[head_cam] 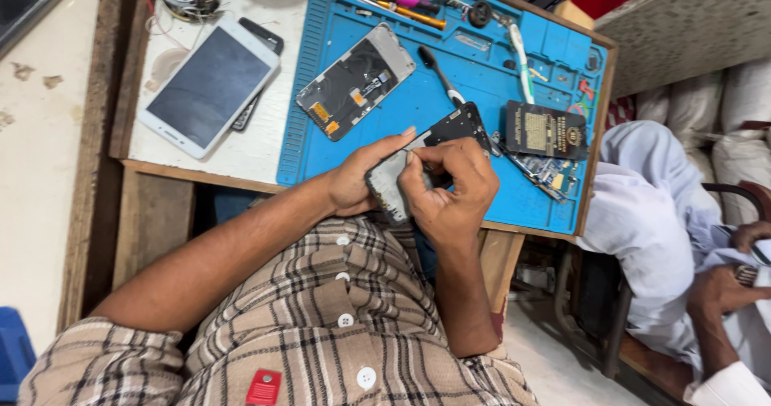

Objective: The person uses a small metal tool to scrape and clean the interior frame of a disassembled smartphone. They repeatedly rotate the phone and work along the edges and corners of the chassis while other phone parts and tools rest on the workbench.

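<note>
Holding a dismantled phone [418, 161] over the near edge of the blue mat [450, 93], we clamp our left hand [357, 183] around its end while our right hand [446, 189] pinches fingers together on its middle; beyond it on the mat lies an opened phone frame [355, 81].

Head view, steeply down, close

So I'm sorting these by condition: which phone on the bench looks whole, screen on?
The white phone on the bare board left of the blue mat. The one on the mat lies opened, and the hands hold another.
</note>
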